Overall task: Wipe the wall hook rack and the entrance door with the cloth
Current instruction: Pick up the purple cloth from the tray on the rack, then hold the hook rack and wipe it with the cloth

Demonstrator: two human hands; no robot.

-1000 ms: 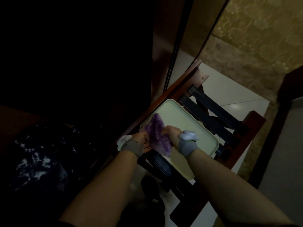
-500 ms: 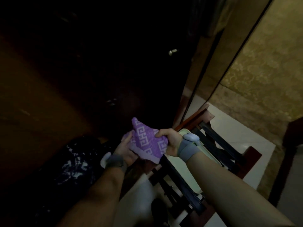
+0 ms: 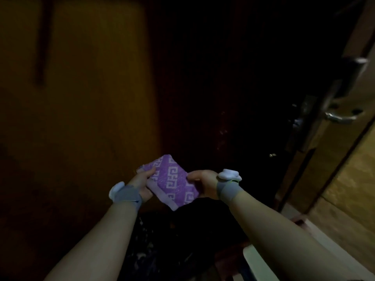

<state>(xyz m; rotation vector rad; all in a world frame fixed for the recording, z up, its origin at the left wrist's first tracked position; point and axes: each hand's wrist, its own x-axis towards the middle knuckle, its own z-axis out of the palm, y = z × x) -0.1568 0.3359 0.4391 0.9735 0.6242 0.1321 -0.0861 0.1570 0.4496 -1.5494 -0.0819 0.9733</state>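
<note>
While the left hand (image 3: 143, 184) and right hand (image 3: 204, 183) each grip an end of the folded purple towel cloth with the pale key pattern (image 3: 172, 182), the dark wooden door (image 3: 233, 88) beyond looks untouched, so wiping's basically all left, I'd guess.

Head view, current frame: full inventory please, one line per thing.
cloth: 1, purple with a pale key pattern, centre, stretched between both hands
door: 1, very dark, upper centre; detail lost in shadow
door handle: 1, silver, right edge
wall panel: 1, dim brownish yellow, left half
patterned wall: 1, tan, far right
pale tray corner: 1, off-white, bottom right, mostly cut off
dark speckled fabric: 1, black with white flecks, bottom centre
wall hook rack: not visible
wrist bands: 2, grey with white pods, one per wrist
left hand: 1, gripping the cloth's left edge
right hand: 1, gripping the cloth's right edge
</note>
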